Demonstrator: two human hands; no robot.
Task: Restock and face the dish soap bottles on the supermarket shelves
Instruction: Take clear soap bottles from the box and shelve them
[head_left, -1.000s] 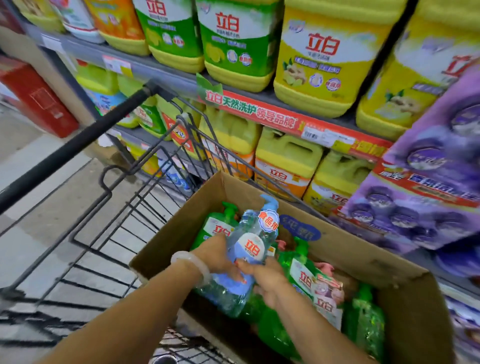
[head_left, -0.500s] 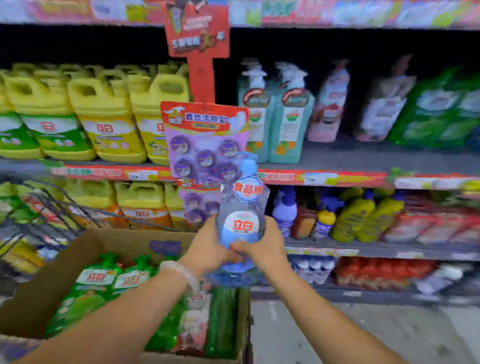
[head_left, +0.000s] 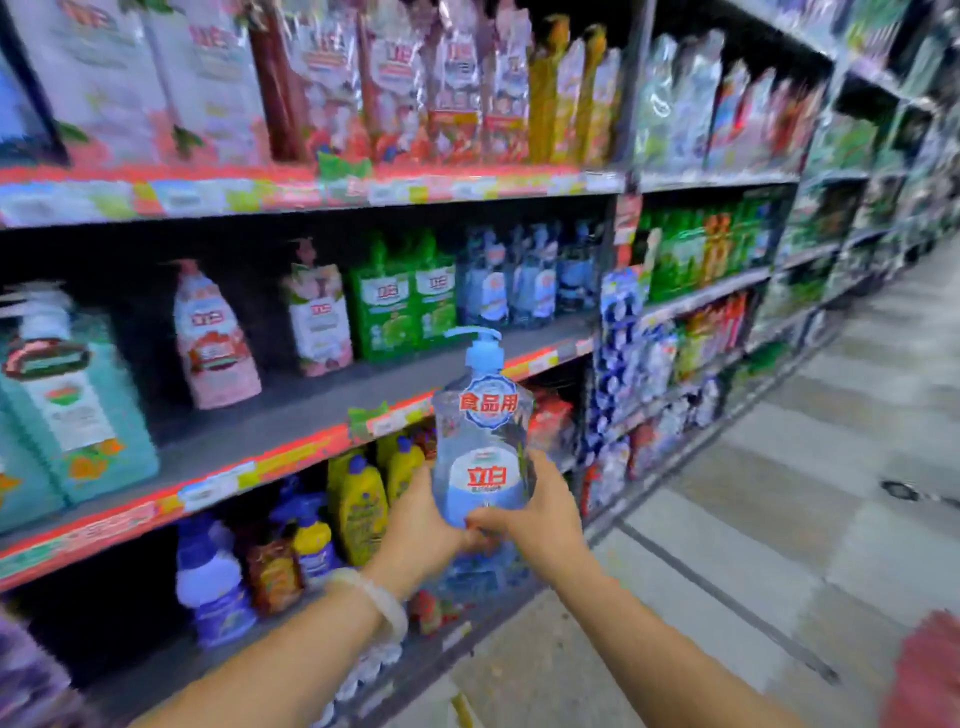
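Observation:
A clear blue pump bottle of dish soap (head_left: 483, 436) stands upright in the air in front of the shelves. My left hand (head_left: 418, 525) grips its lower left side and my right hand (head_left: 537, 514) grips its lower right side. A row of matching blue bottles (head_left: 524, 283) stands on the middle shelf (head_left: 291, 415), up and to the right of the held bottle. Green bottles (head_left: 402, 304) and pink bottles (head_left: 215, 338) stand to their left on the same shelf, with bare shelf in front of them.
A teal pump bottle (head_left: 67, 395) stands at the shelf's far left. Yellow and blue cleaner bottles (head_left: 358, 504) fill the shelf below. Refill pouches (head_left: 363, 78) line the top shelf. The tiled aisle floor (head_left: 779, 519) runs off to the right.
Both hands lifted the blue bottle out of the cardboard box in the cart and carried it rightward along the shelves. The cart and box have left the view.

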